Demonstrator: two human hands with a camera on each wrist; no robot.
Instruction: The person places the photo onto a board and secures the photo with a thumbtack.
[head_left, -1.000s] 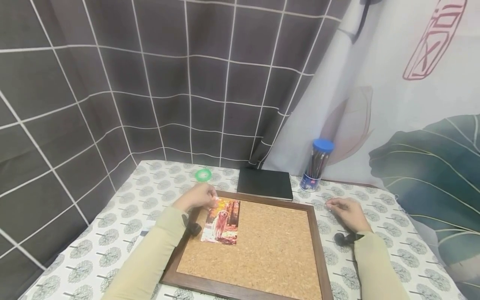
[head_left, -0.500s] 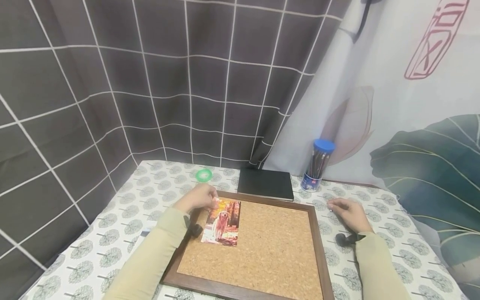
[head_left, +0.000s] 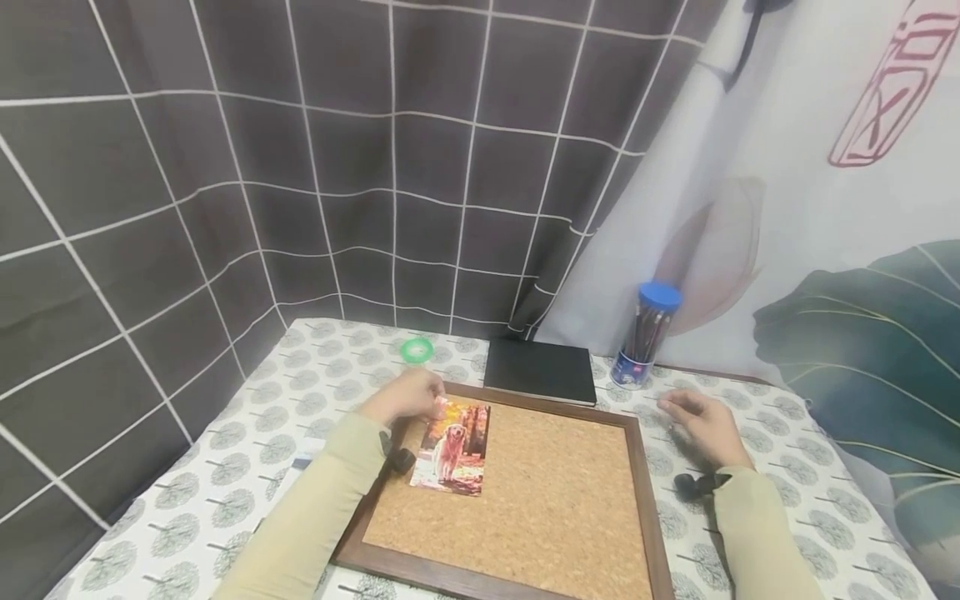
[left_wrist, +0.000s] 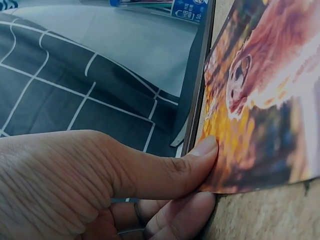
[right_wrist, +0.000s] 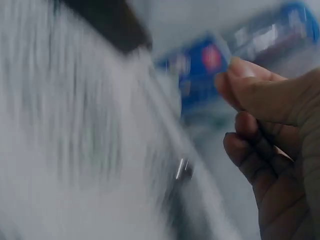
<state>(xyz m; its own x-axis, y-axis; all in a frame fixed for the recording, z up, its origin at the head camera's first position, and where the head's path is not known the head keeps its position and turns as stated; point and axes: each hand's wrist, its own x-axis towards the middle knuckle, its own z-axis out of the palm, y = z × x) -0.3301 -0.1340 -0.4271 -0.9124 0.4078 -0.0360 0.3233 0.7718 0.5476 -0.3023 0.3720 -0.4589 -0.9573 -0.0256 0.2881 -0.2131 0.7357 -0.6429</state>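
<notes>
Movement since the head view of half a second earlier is slight: the camera has turned a little, carrying the whole scene toward the right of the picture, and the right hand [head_left: 705, 429] appears to have drawn marginally nearer the cork board [head_left: 558, 500]. Measured against that board, the dog photo [head_left: 452, 457] shows no plain change of place; it occupies the far left part of the cork, just inside the frame. The left hand [head_left: 408, 398], at the board's far left corner, likewise keeps its position, thumb above and forefinger below, clamped on the photo's far left corner. The right hand is off the board, beside its far right corner, with thumb and forefinger tips close together and the other fingers loosely bent; whether they pinch some small object cannot be told, the background of the right wrist view being blurred. Beyond the board's far edge lie a black notebook [head_left: 540, 371], close to the frame, and a green ring [head_left: 406, 352]; a jar of pencils [head_left: 645, 337] stands beyond its far right corner. For the work in hand, the steady pinch suggests that the photo's placement is being kept; no fastening is visible on it.
</notes>
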